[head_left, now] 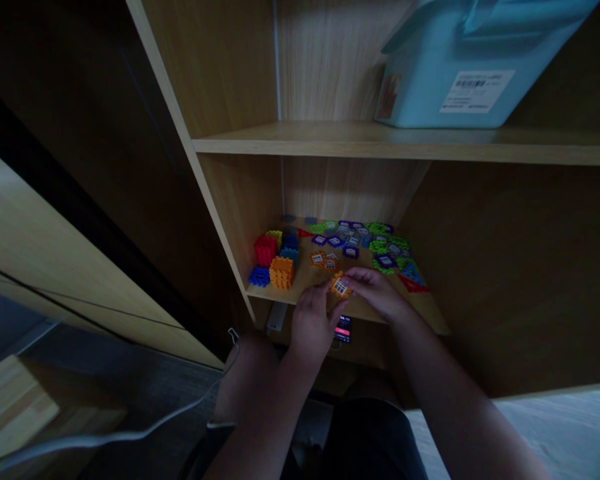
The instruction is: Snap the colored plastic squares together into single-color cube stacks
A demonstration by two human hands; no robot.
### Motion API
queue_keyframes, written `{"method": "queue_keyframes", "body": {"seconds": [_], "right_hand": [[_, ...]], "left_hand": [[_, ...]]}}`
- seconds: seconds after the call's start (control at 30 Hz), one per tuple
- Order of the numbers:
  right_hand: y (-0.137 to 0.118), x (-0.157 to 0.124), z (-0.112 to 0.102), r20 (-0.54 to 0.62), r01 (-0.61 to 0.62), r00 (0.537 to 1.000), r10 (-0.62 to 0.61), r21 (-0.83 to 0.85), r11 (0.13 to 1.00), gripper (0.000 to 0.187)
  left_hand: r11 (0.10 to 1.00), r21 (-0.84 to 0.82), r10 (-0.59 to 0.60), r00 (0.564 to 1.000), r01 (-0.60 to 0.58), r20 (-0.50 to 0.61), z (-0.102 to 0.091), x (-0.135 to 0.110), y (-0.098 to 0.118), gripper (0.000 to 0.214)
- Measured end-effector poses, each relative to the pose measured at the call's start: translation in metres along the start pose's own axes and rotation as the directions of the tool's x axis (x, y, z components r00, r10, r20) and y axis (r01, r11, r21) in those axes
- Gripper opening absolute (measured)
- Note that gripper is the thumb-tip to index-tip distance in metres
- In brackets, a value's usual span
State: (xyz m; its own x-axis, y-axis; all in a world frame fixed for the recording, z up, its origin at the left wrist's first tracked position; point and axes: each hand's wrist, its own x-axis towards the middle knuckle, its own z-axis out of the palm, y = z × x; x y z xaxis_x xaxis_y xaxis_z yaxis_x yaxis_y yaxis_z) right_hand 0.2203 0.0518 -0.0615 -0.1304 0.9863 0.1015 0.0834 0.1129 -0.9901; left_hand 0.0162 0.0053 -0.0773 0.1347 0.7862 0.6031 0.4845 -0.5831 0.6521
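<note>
Nearest, dark shorts (375, 433) over bare knees, and a smooth white cable (130, 437) curving in from lower left. Below the shelf board, a phone (343, 329) with lit screen: large digits, apparently 08:11, above a red bar too small to read. Beside it to the left, a pale, oblong bar (277, 316). Over the shelf's front edge, an orange tile (341, 286) of notched plastic with a white window-grid inset, pinched at its upper right by the right hand (375, 290). At its left edge, the left hand (316, 317), fingers bent; impossible to tell whether gripping or only touching. Just behind, loose orange tiles (318, 259) lying flat on smooth wood-grain board. To the left, ridged stacks: orange (282, 273), red (266, 251). Farther back, scattered purple tiles (351, 252) and toothed green pieces (379, 246). On the upper shelf (330, 140), a glossy light-blue plastic bin (430, 93) bearing a white barcode label (478, 91), print illegible.
</note>
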Motion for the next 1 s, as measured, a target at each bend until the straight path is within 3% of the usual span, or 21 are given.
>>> {"method": "queue_keyframes", "body": {"seconds": [0.27, 0.57, 0.7, 0.8, 1.0], "right_hand": [[0.001, 0.003, 0.001, 0.001, 0.008, 1.0, -0.008, -0.011, 1.0, 0.05], [0.001, 0.002, 0.0, 0.02, 0.027, 0.999, -0.027, -0.014, 1.0, 0.052], [-0.001, 0.0, -0.001, -0.008, 0.069, 0.998, -0.069, 0.0, 0.998, 0.055], [-0.002, -0.001, -0.001, 0.013, 0.072, 0.997, -0.072, -0.009, 0.997, 0.053], [0.002, -0.001, -0.001, 0.018, 0.066, 0.998, -0.066, -0.005, 0.998, 0.048]], "left_hand": [[0.984, 0.137, 0.127, 0.988, -0.114, -0.087, 0.011, 0.001, -0.007, 0.045], [0.991, 0.123, 0.064, 0.993, -0.051, -0.097, 0.011, -0.003, -0.013, 0.044], [0.989, 0.146, -0.01, 0.992, 0.029, -0.127, -0.008, 0.003, -0.009, 0.043], [0.963, 0.218, -0.128, 0.98, 0.16, -0.152, -0.032, 0.016, -0.004, 0.046], [0.804, 0.476, -0.334, 0.933, 0.355, -0.131, -0.077, 0.045, 0.005, 0.048]]}}
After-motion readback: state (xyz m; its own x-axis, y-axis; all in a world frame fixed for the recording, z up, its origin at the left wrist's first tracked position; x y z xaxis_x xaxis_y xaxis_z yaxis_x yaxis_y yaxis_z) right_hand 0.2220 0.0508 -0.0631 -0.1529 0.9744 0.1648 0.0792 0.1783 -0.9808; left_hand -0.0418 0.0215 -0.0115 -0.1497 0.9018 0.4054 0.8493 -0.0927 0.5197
